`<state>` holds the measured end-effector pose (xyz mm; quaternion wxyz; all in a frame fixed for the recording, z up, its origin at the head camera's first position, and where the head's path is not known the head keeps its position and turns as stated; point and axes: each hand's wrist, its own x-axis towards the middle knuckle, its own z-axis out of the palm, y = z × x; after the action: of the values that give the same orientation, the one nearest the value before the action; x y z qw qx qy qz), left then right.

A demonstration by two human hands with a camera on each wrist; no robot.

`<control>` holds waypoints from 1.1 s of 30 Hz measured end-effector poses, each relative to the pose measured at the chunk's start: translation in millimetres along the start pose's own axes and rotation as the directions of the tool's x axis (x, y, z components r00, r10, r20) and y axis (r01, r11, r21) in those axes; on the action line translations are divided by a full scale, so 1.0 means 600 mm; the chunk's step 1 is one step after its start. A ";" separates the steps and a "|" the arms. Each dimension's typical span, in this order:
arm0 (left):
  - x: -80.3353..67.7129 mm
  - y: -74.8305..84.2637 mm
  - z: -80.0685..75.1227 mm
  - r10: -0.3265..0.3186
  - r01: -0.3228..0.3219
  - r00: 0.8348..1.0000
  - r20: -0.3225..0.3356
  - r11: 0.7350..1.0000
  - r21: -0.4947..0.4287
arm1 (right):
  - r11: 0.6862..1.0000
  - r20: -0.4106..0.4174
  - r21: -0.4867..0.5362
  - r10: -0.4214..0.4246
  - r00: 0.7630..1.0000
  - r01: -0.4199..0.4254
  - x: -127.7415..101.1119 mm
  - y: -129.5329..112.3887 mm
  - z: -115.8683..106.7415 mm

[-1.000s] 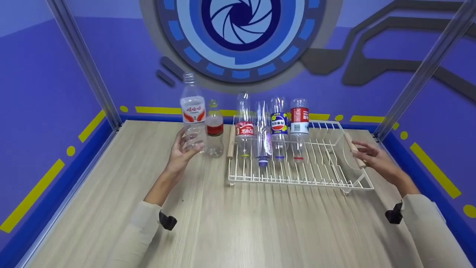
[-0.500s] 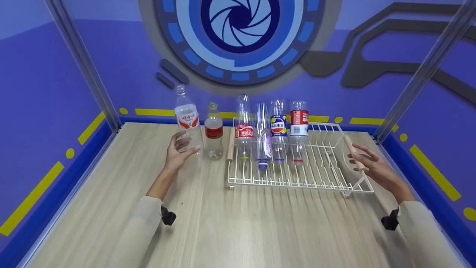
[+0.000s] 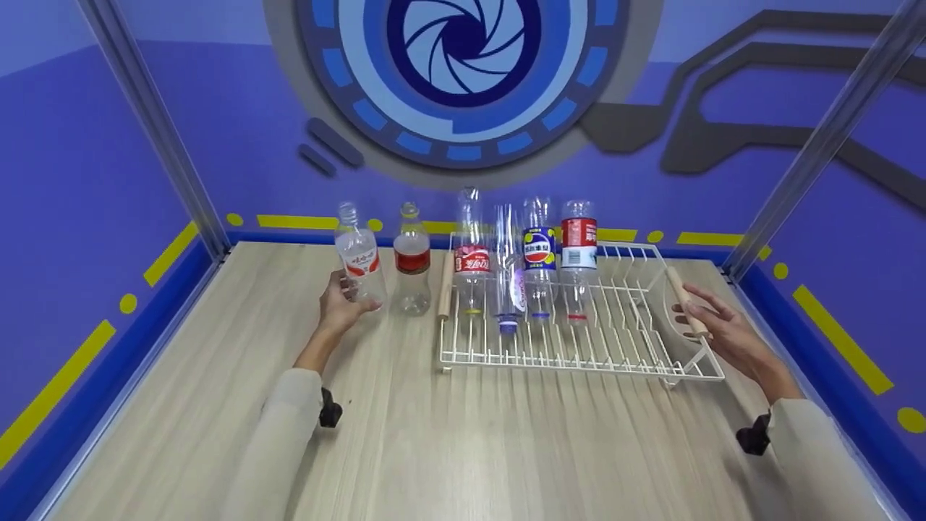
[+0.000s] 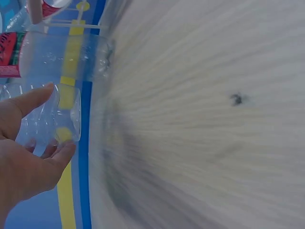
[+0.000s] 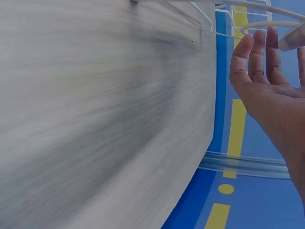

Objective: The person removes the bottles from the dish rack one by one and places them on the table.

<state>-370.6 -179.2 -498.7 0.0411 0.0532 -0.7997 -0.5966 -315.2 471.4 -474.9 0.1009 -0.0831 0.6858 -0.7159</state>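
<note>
In the head view my left hand [image 3: 343, 304] holds a clear plastic bottle [image 3: 358, 253] with a white and red label, uncapped and tilted slightly left. Thumb and fingers wrap its lower part; its base [image 4: 71, 119] shows close over the table in the left wrist view. Just right of it stands a clear, waisted bottle [image 3: 412, 264] with a red label. At the far right, my right hand [image 3: 727, 329] has its fingers loosely curled about the wooden handle [image 3: 686, 300] of a white wire rack [image 3: 636, 369].
In the rack, several clear bottles stand upside down, among them a red-labelled bottle [image 3: 472, 259], a Pepsi bottle [image 3: 539, 250] and a red-and-white-labelled bottle [image 3: 579, 242]. A second wooden handle [image 3: 445, 289] forms the rack's left side. Blue walls [image 3: 210, 145] enclose the wooden table [image 3: 506, 449].
My left hand has lowered the white-and-red-labelled bottle toward the table and moved it left, away from the waisted bottle. The right hand stays at the rack handle.
</note>
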 end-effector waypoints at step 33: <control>0.034 -0.020 0.021 0.028 -0.035 0.998 0.055 0.990 0.134 | 1.000 -0.015 -0.009 -0.006 1.000 0.006 0.001 0.009 0.001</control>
<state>-391.7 -173.1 -514.0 0.0254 0.0273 -0.8397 -0.5418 -315.5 470.7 -480.3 0.0933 -0.0803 0.6894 -0.7138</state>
